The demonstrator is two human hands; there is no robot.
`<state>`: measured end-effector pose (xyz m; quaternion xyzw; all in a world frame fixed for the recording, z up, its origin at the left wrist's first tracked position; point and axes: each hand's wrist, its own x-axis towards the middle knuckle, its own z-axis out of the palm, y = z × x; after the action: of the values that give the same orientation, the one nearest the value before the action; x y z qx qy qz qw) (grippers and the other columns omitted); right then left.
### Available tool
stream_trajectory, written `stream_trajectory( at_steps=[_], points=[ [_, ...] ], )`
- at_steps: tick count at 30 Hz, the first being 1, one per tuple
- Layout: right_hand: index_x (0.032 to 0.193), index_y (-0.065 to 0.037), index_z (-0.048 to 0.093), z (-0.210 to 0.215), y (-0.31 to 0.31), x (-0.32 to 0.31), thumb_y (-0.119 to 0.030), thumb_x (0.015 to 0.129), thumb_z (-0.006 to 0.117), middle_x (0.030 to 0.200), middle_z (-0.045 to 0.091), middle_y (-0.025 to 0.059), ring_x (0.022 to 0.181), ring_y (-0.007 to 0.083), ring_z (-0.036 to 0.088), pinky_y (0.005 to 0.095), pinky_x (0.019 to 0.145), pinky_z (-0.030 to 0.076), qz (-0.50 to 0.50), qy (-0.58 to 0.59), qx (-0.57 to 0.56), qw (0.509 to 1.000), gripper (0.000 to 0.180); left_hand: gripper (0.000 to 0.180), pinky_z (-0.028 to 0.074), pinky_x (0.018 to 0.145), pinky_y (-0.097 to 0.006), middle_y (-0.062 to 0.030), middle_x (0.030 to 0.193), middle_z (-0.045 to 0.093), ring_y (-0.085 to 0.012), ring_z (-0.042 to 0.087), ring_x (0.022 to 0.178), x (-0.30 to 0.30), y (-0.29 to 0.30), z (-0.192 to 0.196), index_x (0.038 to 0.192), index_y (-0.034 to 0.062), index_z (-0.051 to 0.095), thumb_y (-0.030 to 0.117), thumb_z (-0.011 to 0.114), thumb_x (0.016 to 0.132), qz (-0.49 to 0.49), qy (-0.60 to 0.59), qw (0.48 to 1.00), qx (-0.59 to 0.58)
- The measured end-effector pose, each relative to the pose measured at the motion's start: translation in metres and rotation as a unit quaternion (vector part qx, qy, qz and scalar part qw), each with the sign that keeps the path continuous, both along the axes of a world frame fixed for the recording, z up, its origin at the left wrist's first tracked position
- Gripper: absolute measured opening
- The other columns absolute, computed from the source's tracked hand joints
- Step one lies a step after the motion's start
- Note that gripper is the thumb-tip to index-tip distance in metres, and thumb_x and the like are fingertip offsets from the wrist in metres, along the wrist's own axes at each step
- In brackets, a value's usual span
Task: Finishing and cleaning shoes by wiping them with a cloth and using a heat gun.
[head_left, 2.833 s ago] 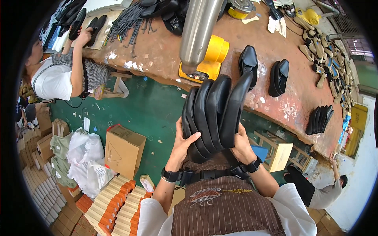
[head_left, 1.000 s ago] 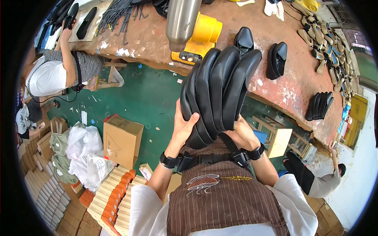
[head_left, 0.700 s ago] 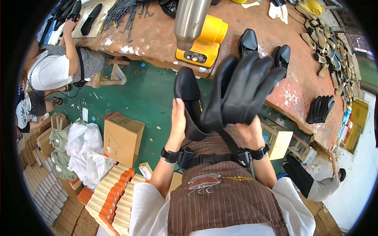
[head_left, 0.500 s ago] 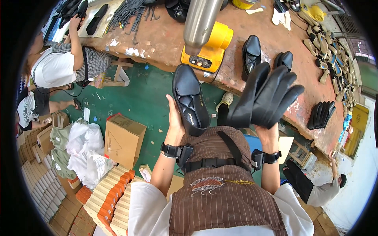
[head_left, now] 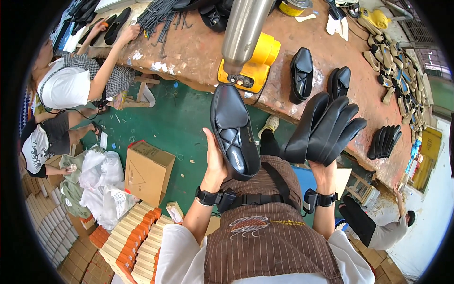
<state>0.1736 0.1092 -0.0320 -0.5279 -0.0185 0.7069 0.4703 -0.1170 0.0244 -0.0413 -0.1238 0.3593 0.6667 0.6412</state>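
Shoe (head_left: 231, 113) parted from stack (head_left: 328, 132), gap between; left hand (head_left: 214, 162) holds shoe, right hand (head_left: 324, 172) apparently stack's lower edge.

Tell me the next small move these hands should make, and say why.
Probably ease the left hand forward to lay its single shoe on the workbench: that shoe is apart from the bundle of shoes in the right hand, and other black shoes rest on the bench ahead.
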Motion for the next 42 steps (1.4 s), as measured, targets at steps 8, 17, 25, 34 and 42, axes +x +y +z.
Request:
stream_trajectory(
  at_steps=[8, 17, 25, 34, 42],
  points=[
    [0.117, -0.004, 0.053, 0.014, 0.007, -0.013, -0.027, 0.092, 0.045, 0.118, 0.057, 0.0118, 0.106, 0.0298, 0.056, 0.0471, 0.087, 0.048, 0.024, 0.009, 0.001, 1.0, 0.035, 0.074, 0.042, 0.096, -0.039, -0.0118, 0.125, 0.051, -0.0232, 0.053, 0.11, -0.011, 0.011, -0.015, 0.131, 0.0043, 0.038, 0.063, 0.028, 0.088, 0.087, 0.062, 0.994, -0.012],
    [0.117, -0.003, 0.052, 0.017, 0.028, -0.019, -0.023, 0.091, 0.045, 0.117, 0.058, 0.0099, 0.109, 0.026, 0.054, 0.0416, 0.094, 0.043, 0.004, -0.01, 0.046, 0.999, 0.033, 0.073, 0.043, 0.095, -0.037, -0.0119, 0.124, 0.051, -0.0221, 0.053, 0.108, 0.011, -0.003, -0.025, 0.131, 0.0037, 0.037, 0.062, 0.025, 0.089, 0.034, 0.052, 0.998, -0.031],
    [0.113, 0.004, 0.05, 0.034, 0.016, -0.046, 0.01, 0.067, 0.047, 0.106, 0.057, 0.0075, 0.098, 0.0148, 0.049, 0.027, 0.087, 0.04, 0.376, -0.209, 0.075, 0.9, 0.046, 0.073, 0.025, 0.107, -0.034, -0.0109, 0.138, 0.035, -0.0221, 0.035, 0.126, 0.061, 0.03, -0.014, 0.137, 0.0006, 0.028, 0.058, 0.019, 0.092, -0.066, 0.226, 0.972, -0.01],
    [0.134, 0.002, 0.033, 0.072, 0.048, 0.025, 0.01, 0.06, 0.043, 0.12, 0.053, 0.0171, 0.114, 0.0186, 0.045, 0.0296, 0.098, 0.034, 0.389, -0.216, 0.309, 0.841, 0.075, 0.083, 0.018, 0.11, -0.037, -0.0086, 0.147, 0.022, -0.0253, 0.024, 0.133, 0.123, 0.071, -0.015, 0.144, 0.0082, 0.015, 0.067, 0.028, 0.086, -0.239, 0.33, 0.912, 0.033],
    [0.133, -0.001, 0.031, 0.048, 0.109, 0.115, 0.0, 0.065, 0.049, 0.101, 0.055, 0.031, 0.096, 0.0468, 0.053, 0.0492, 0.081, 0.044, 0.403, -0.376, 0.39, 0.738, 0.07, 0.091, 0.026, 0.106, -0.041, -0.0136, 0.141, 0.024, -0.0279, 0.031, 0.127, 0.245, 0.136, -0.013, 0.144, 0.0101, 0.007, 0.031, 0.067, 0.078, -0.206, 0.337, 0.913, 0.098]
  ],
)
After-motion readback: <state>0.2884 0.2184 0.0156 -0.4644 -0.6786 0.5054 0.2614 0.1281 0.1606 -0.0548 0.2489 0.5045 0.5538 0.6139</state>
